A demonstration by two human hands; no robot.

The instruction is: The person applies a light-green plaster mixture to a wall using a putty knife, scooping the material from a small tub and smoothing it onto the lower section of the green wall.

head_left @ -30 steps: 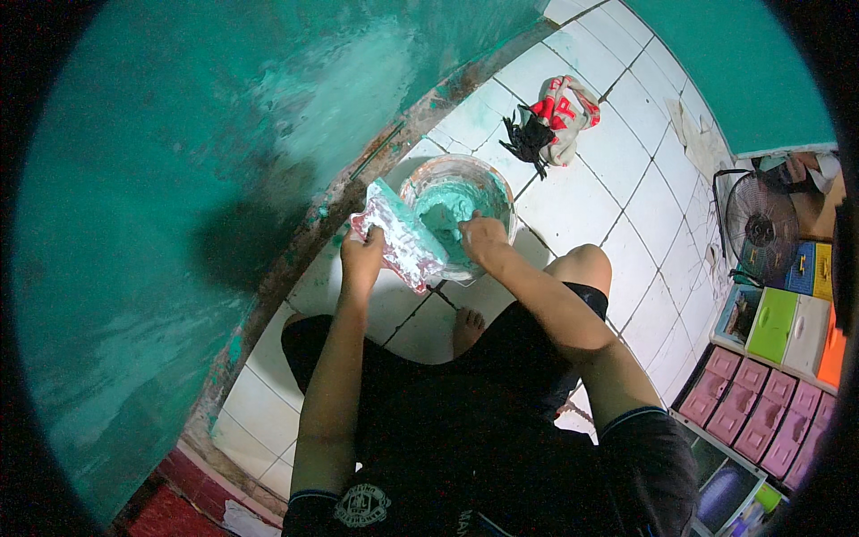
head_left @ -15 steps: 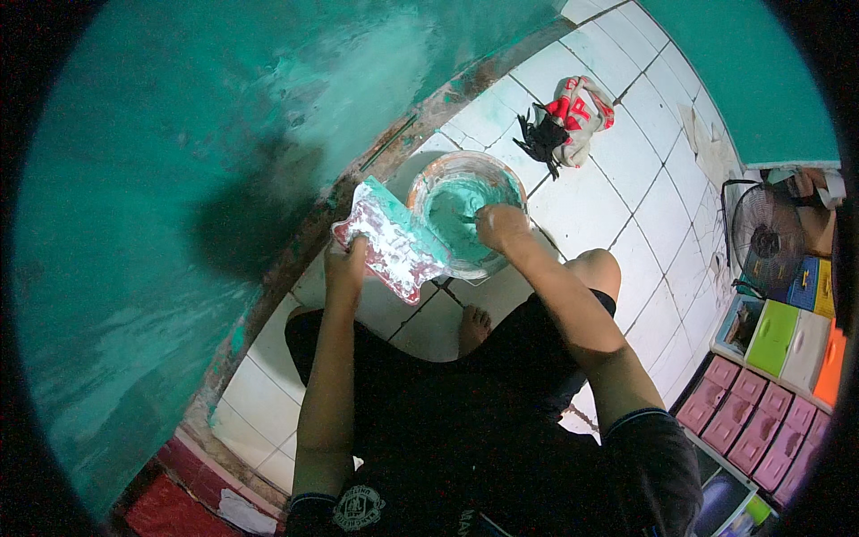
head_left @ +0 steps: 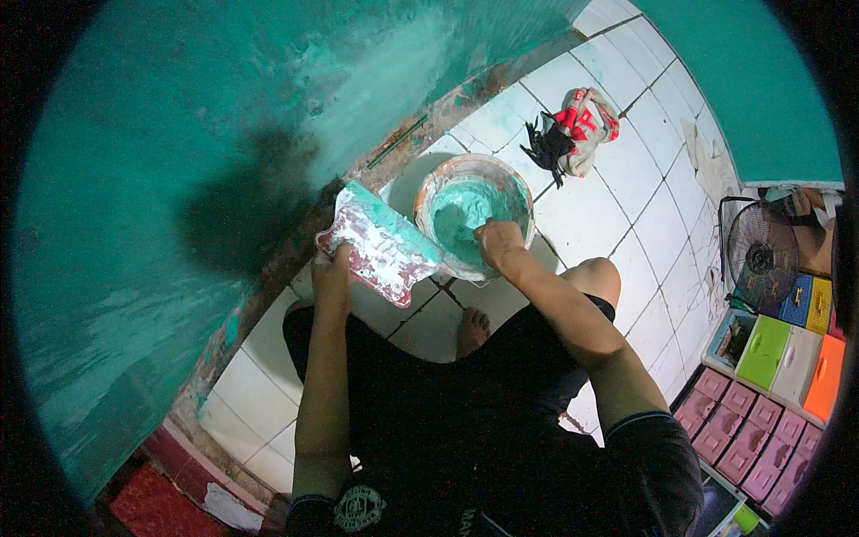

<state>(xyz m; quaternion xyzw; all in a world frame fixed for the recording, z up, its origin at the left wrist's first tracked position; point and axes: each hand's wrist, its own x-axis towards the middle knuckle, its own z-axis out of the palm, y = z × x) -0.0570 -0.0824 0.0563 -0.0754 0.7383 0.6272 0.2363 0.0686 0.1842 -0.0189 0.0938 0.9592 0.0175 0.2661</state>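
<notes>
My left hand (head_left: 332, 276) is closed on the near-left edge of a wide, wavy-edged plaster spreader (head_left: 380, 252). Its dark red face is smeared with white and pale green filler, and its far edge carries a green layer. The spreader's right end reaches the rim of a round bucket (head_left: 426, 172) standing on the floor before me. Inside the bucket lies thick mint-green filler (head_left: 467, 204), with stirred ridges on its surface. Over the bucket's right side, my right hand (head_left: 501, 243) has its fingers curled down toward the filler; whatever they grip is hidden beneath them.
A green wall (head_left: 268, 98) with pale patches rises at the left, its base rough and bare. White floor tiles (head_left: 595, 215) carry a red-and-white bag (head_left: 591, 130) with a black bundle. At right are a fan (head_left: 761, 246) and coloured drawers (head_left: 765, 349).
The spreader and my left hand have moved slightly left, away from the bucket's middle. My right hand remains over the bucket, a little lower. The whole view has shifted slightly.
</notes>
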